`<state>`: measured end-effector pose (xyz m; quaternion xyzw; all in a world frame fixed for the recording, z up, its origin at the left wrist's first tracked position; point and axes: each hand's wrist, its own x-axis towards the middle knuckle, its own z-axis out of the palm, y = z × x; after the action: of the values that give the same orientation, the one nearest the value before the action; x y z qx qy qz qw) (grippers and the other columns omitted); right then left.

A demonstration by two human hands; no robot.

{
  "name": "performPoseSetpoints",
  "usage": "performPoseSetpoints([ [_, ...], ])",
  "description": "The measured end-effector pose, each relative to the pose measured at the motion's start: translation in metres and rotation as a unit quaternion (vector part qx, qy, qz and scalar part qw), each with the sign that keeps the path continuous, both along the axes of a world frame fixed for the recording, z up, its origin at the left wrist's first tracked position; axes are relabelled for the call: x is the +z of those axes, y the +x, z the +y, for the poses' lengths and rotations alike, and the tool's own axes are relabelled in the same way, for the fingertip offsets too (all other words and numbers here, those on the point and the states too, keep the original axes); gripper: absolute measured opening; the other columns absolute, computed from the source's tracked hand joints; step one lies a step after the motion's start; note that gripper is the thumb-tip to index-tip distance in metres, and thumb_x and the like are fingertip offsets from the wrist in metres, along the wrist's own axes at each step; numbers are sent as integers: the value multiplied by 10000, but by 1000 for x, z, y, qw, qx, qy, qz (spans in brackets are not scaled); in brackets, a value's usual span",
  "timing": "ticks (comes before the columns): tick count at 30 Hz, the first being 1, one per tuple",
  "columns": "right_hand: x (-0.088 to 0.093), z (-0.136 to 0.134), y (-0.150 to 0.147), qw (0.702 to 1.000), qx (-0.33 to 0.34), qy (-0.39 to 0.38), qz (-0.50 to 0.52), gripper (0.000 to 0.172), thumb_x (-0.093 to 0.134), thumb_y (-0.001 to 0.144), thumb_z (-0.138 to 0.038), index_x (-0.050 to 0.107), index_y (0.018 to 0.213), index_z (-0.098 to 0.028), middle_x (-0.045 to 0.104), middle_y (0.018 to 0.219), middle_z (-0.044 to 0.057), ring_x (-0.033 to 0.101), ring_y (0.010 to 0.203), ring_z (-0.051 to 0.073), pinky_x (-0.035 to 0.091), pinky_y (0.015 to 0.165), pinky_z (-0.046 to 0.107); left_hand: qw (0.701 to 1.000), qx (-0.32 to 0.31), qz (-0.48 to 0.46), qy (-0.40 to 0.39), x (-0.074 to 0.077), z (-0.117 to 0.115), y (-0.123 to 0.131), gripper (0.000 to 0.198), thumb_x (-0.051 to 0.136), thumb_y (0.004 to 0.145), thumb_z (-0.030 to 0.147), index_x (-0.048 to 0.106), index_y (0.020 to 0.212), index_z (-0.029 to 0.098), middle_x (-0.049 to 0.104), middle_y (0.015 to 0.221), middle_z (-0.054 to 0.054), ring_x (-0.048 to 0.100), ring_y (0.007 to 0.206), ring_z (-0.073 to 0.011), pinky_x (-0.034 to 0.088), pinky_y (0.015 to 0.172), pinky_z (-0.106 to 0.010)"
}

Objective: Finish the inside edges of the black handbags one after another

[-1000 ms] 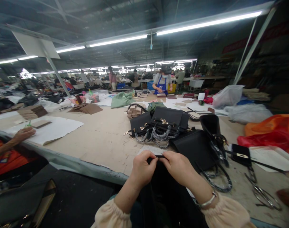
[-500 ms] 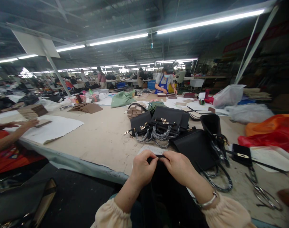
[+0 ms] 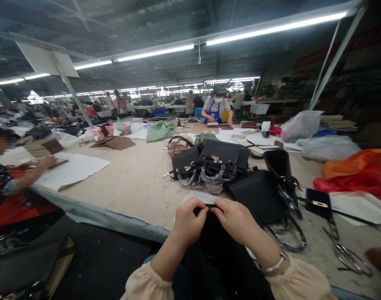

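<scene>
My left hand (image 3: 188, 223) and my right hand (image 3: 237, 221) meet at the near edge of the table, both closed in a pinch on the top edge of a black bag (image 3: 220, 254) that hangs down into my lap. A silver bracelet (image 3: 274, 264) circles my right wrist. Just beyond my hands lies a heap of black handbags (image 3: 215, 163) with gold clasps and wrapped handles. A flat black bag (image 3: 259, 193) lies to the right of my hands.
A wide beige worktable (image 3: 137, 179) stretches ahead. A small black pouch (image 3: 317, 203) and scissors (image 3: 347, 254) lie at the right, near orange and red plastic bags (image 3: 356, 175). A co-worker's arm (image 3: 31, 173) reaches over white paper at the left. Another person (image 3: 217, 109) works at the far end.
My hands hold still on the bag. The co-worker at the left has leaned in and reached further across the white paper. People in the background have walked left.
</scene>
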<state>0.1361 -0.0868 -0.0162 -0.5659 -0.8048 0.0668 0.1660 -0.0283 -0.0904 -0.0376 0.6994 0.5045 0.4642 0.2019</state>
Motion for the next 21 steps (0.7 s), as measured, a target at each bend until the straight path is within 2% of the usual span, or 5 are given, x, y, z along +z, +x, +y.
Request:
performPoseSetpoints([
  [21, 0, -1, 1, 1000, 1, 13, 1, 243, 437, 904, -340, 566, 741, -215, 621, 752, 3, 564, 717, 151, 292, 599, 277, 1000, -5, -16, 1, -1, -2, 2, 57, 571, 772, 187, 605, 727, 181, 624, 738, -2, 577, 719, -135, 447, 695, -249],
])
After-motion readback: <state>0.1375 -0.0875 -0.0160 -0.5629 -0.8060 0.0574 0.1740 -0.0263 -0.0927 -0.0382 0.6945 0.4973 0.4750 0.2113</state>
